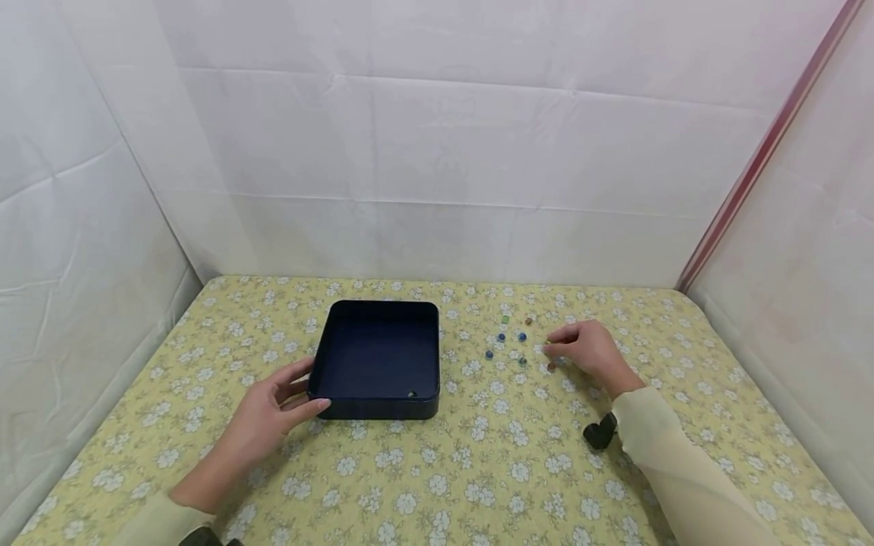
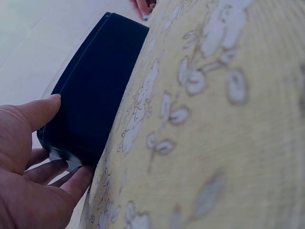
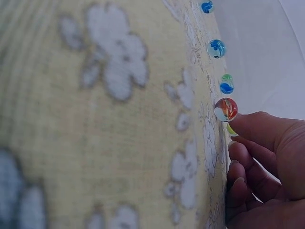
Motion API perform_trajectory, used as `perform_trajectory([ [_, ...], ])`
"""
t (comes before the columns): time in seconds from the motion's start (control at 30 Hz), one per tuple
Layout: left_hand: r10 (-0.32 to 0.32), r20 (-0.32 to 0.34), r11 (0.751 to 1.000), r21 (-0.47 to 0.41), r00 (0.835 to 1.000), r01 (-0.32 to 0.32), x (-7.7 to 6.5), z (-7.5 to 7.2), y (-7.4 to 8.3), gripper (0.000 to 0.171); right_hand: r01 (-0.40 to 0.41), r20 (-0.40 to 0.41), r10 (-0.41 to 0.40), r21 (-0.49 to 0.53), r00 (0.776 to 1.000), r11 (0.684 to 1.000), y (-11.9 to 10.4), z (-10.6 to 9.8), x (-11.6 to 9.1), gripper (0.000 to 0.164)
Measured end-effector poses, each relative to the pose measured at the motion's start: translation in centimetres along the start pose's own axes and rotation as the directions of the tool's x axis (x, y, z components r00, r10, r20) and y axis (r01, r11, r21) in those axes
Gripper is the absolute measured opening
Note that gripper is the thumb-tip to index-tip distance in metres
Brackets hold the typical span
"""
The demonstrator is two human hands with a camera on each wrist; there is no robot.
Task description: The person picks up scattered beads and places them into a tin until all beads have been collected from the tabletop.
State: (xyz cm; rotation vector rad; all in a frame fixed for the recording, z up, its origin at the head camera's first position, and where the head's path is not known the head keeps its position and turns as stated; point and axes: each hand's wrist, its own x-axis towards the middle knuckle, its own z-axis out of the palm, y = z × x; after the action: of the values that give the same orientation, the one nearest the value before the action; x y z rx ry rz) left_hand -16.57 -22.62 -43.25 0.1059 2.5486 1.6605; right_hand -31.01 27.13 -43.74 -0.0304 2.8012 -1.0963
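Observation:
A dark navy square box (image 1: 378, 408) without a lid sits left of centre on the table. My left hand (image 1: 262, 413) grips its near left corner, thumb along the front and fingers at the left side. A small greenish marble (image 1: 412, 394) lies inside by the near right corner. To the right, my right hand (image 1: 586, 350) pinches a yellow marble (image 3: 232, 130) between thumb and index finger, low over the cloth. Close by that thumb rests a red and clear marble (image 3: 226, 109). Several other glass marbles lie left of the hand, among them a blue one (image 1: 522, 337) and a green one (image 1: 505, 319).
A yellow flowered cloth (image 1: 437, 485) covers the table. White sheeting (image 1: 437, 152) hangs behind it and on both sides, with a red strip (image 1: 758, 167) at the right corner. Dark wrist straps (image 1: 601, 432) sit at the sleeve cuffs.

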Motion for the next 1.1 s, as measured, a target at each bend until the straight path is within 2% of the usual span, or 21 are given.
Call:
perform_trajectory([
  [0.77, 0.018, -0.003, 1.0, 0.012, 1.0, -0.017, -0.05, 0.0, -0.38, 0.082, 0.029, -0.011, -0.028, 0.074, 1.0, 0.997, 1.0, -0.07, -0.48, 0.036],
  [1.1, 0.018, -0.008, 0.999, 0.032, 1.0, -0.018, 0.05, -0.14, -0.39, 0.083, 0.011, -0.008, -0.01, 0.15, 1.0, 0.989, 0.23, 0.04, -0.82, 0.043],
])
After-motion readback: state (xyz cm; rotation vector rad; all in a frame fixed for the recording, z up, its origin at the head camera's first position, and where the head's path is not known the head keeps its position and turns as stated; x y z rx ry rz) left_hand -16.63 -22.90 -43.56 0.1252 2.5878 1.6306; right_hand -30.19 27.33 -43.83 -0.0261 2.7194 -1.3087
